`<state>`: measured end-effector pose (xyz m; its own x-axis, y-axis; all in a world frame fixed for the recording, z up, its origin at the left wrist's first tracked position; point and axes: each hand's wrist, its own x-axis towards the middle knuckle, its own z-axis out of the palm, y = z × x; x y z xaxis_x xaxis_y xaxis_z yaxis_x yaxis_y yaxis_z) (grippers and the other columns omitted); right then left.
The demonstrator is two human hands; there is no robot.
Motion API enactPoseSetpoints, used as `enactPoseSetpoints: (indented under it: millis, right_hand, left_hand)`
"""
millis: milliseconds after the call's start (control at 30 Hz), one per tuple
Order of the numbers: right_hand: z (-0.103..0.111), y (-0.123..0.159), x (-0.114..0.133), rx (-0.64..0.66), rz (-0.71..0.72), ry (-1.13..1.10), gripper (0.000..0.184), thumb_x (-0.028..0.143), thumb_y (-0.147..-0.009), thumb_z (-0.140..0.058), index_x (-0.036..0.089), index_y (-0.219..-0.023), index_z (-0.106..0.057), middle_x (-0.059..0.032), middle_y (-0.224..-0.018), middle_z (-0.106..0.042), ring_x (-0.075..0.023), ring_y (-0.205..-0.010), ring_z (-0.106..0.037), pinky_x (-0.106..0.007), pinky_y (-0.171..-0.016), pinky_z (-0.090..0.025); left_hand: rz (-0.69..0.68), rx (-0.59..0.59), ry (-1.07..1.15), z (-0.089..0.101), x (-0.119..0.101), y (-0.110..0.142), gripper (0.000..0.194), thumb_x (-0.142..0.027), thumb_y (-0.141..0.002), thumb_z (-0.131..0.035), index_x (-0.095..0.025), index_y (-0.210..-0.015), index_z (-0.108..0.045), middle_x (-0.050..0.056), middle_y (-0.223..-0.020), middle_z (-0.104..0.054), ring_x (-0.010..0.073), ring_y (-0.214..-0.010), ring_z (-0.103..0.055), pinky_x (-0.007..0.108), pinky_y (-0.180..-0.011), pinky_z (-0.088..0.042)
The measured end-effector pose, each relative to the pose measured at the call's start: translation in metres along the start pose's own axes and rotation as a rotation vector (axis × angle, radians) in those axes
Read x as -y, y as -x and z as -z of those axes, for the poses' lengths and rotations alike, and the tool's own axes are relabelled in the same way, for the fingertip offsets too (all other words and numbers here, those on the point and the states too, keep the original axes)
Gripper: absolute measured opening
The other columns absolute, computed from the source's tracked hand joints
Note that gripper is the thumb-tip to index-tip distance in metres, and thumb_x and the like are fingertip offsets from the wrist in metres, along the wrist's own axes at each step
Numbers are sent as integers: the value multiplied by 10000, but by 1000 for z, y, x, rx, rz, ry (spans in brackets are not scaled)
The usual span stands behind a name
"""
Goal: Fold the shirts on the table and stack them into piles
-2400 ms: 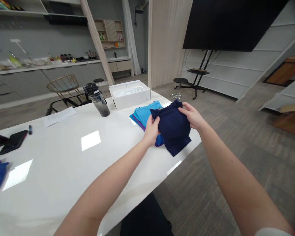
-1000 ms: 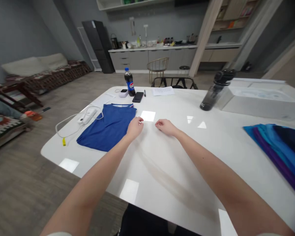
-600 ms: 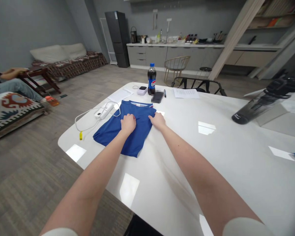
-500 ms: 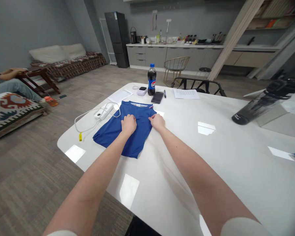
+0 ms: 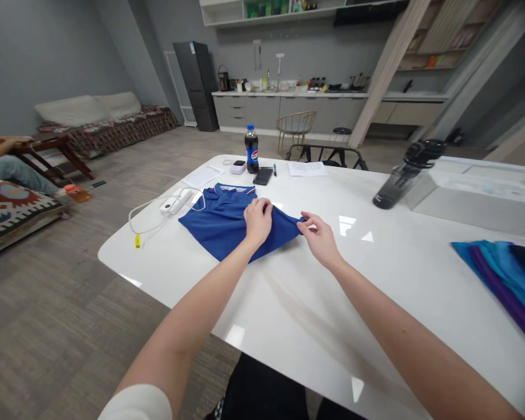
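A royal-blue shirt (image 5: 221, 221) with a red-and-white collar lies on the white table (image 5: 289, 291) at the left side. My left hand (image 5: 258, 220) is closed on its cloth near the middle. My right hand (image 5: 319, 236) pinches the shirt's right edge, which is drawn out to the right. A stack of folded shirts (image 5: 505, 277) in navy, turquoise and purple lies at the table's right edge, away from both hands.
Beyond the shirt stand a cola bottle (image 5: 251, 149), a phone (image 5: 262, 175), a pen, papers (image 5: 307, 168) and a white charger with cable (image 5: 170, 204). A dark water bottle (image 5: 405, 175) and white box (image 5: 476, 192) sit far right. A person sits at the far left by a sofa.
My hands left the navy shirt on the stack, crossed to the blue shirt, took hold of it and have pulled it to the right across the table.
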<state>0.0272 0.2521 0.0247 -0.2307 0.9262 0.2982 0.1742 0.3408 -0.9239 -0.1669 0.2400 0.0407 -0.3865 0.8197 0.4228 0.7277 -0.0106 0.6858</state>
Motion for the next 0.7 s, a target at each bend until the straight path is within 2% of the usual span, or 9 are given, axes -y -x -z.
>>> enactPoseSetpoints:
  millis: [133, 267, 400, 467, 533, 567, 600, 633, 700]
  right_hand:
    - [72, 65, 15, 4, -78, -50, 365, 559, -855, -687, 233, -740, -570, -87, -1211, -682, -241, -1034, -648, -372, -817, -529]
    - [132, 133, 26, 52, -158, 22, 365, 548, -866, -686, 240, -715, -561, -61, -1028, -676, -208, -852, -632, -352, -736, -509]
    - [170, 194, 34, 176, -305, 170, 344, 509, -892, -661, 251, -705, -530, -3, -703, -593, -180, -638, -542, -315, -581, -416]
    - [181, 217, 38, 274, -423, 192, 339, 493, -886, -667, 249, -708, -513, 24, -606, -550, -162, -555, -498, -289, -512, -345]
    - [189, 233, 42, 417, -509, 180, 304, 468, -880, -677, 241, -734, -537, 37, -572, -551, -151, -522, -498, -273, -492, -323]
    - [192, 237, 44, 496, -526, 171, 282, 456, -875, -685, 237, -751, -559, 39, -573, -563, -148, -522, -510, -269, -495, -334]
    - [194, 238, 45, 560, -525, 165, 267, 449, -874, -691, 232, -765, -580, 37, -584, -580, -147, -530, -525, -267, -504, -352]
    - [196, 237, 45, 596, -505, 169, 257, 449, -880, -689, 230, -781, -598, 33, -604, -598, -148, -545, -540, -266, -516, -371]
    - [197, 224, 43, 539, -411, 242, 258, 465, -905, -666, 229, -811, -623, 17, -668, -627, -157, -598, -569, -274, -555, -411]
  left_hand:
    - [-127, 163, 244, -46, -63, 36, 116, -215, -979, -517, -246, -926, -616, 29, -1010, -668, 213, -1059, -599, 411, -1079, -359]
    - [-292, 443, 491, -97, -117, 83, 117, -208, -973, -522, -250, -935, -625, 40, -1038, -663, 227, -1076, -592, 464, -1142, -320]
    - [-449, 744, 669, -133, -161, 141, 134, -180, -942, -571, -255, -891, -668, 48, -1001, -686, 233, -1016, -631, 406, -1048, -446]
    - [-523, 919, 728, -139, -177, 167, 141, -163, -911, -613, -262, -850, -690, 51, -974, -704, 236, -967, -657, 368, -961, -508]
    - [-573, 1077, 763, -139, -185, 184, 136, -167, -895, -633, -268, -841, -707, 63, -1029, -720, 247, -987, -673, 359, -950, -526]
    - [-579, 1107, 753, -137, -186, 187, 131, -179, -896, -630, -269, -851, -714, 67, -1059, -723, 252, -1006, -676, 363, -959, -529]
    - [-567, 1086, 712, -133, -185, 186, 133, -190, -902, -615, -268, -871, -718, 70, -1076, -724, 254, -1023, -677, 369, -975, -527]
    - [-537, 1010, 629, -129, -180, 181, 144, -201, -911, -594, -265, -902, -723, 72, -1080, -725, 255, -1036, -675, 381, -995, -521]
    - [-432, 738, 348, -118, -163, 159, 207, -208, -923, -540, -250, -1008, -724, 86, -1121, -714, 265, -1113, -650, 428, -1070, -478]
